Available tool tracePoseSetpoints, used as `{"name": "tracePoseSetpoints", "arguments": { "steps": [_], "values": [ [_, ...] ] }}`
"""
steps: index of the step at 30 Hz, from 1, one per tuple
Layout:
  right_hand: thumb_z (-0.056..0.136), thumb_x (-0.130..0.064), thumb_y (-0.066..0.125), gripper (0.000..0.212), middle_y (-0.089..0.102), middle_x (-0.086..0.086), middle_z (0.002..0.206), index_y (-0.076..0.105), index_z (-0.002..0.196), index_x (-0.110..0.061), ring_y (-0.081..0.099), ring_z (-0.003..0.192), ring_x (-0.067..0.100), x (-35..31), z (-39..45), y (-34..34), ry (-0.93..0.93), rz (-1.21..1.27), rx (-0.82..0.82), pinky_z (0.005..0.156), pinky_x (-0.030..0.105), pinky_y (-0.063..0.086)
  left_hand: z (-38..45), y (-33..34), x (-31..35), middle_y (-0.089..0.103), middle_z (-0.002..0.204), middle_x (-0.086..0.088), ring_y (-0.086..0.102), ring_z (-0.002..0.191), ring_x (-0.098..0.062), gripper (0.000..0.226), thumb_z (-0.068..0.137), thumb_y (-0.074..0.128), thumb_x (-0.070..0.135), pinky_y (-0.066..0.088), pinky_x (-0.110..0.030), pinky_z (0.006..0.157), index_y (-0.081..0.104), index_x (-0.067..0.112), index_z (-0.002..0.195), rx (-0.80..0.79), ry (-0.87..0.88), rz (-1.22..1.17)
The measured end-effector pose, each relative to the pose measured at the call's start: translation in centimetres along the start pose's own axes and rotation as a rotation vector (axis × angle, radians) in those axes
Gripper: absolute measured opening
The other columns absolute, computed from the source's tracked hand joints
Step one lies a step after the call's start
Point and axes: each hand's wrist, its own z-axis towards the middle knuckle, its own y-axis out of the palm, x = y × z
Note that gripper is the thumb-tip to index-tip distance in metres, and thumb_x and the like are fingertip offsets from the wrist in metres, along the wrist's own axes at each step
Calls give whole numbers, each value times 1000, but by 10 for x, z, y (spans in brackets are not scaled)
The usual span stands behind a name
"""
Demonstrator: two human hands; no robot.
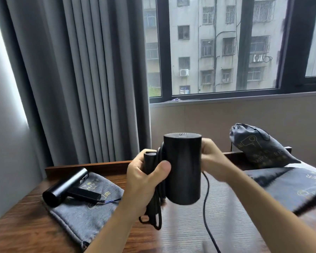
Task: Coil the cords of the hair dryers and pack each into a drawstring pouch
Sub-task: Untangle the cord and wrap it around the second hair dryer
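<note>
Head view: black hair dryer held up over the middle of the wooden table, barrel upright, vent on top. Left hand is wrapped round the folded handle plus the coiled cord loops, which hang below the fist. Right hand sits behind the barrel's right side, blurred, fingers curled onto it. Loose cord tail drops to the table's near edge. Second hair dryer lies on a flat grey pouch at the left edge. Filled pouch at the far right corner, leaning on the raised rim; another flat pouch at the right edge. Curtain and window behind.
</note>
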Motion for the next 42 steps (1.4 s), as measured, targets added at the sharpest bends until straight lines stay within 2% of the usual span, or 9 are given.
{"name": "tracePoseSetpoints", "arguments": {
  "steps": [4,7,11,14,24,28,33,37,42],
  "values": [
    [92,9,62,36,74,2,84,72,91,-26,66,76,20,25,-16,38,-85,-262,84,68,44,57,16,-3,7,75,88,-15,73,82,-28,37,63,87,44,63,-57,77,72,21,88,156,79,69],
    [95,-5,49,37,56,-10,66,53,82,-41,49,59,16,31,-27,57,-73,-528,141,55,37,41,27,-9,11,75,83,-10,72,80,-24,35,63,87,45,63,-56,77,72,23,85,254,118,88],
    [102,-3,45,45,50,-18,69,51,144,-17,51,62,6,29,-39,69,9,-735,58,58,22,38,40,-20,13,73,83,-9,72,83,-29,29,70,90,40,62,-62,79,71,22,82,367,114,48],
    [102,-1,42,63,59,-11,84,32,161,-20,49,68,7,9,-44,83,-5,-781,-118,69,28,48,46,-19,16,77,90,-6,76,95,-31,38,72,87,40,65,-45,75,71,13,93,440,70,-97],
    [102,-34,40,24,56,-8,72,51,83,-24,48,65,17,-40,-50,86,-97,-930,-137,64,43,48,50,-26,11,71,80,2,71,74,-10,32,86,83,32,61,-27,64,65,9,98,540,23,-64],
    [101,-33,45,25,55,-9,75,56,81,-24,51,67,17,-52,-47,82,-133,-1058,-103,62,39,48,50,-37,2,76,88,-14,76,89,-31,29,81,88,38,64,-49,82,68,17,87,451,9,81],
    [94,-40,43,32,60,-10,82,69,84,-23,61,72,20,-76,-27,68,-197,-1147,-92,68,38,53,41,-29,-4,69,67,-2,67,62,-19,33,81,88,34,57,-37,56,64,11,85,275,-7,268],
    [79,-51,76,26,66,-7,73,75,79,-25,62,66,20,-83,5,36,-234,-1122,-101,65,39,56,31,-24,-7,71,72,-3,68,67,-14,35,82,87,30,55,-31,59,62,6,91,-8,-42,338],
    [54,-76,69,55,50,-3,51,52,53,-24,48,53,25,-87,23,0,-288,-1123,104,51,33,43,23,-23,-7,68,77,-7,65,73,-16,34,88,79,34,54,-31,65,63,6,95,-201,-142,262]
  ]
}}
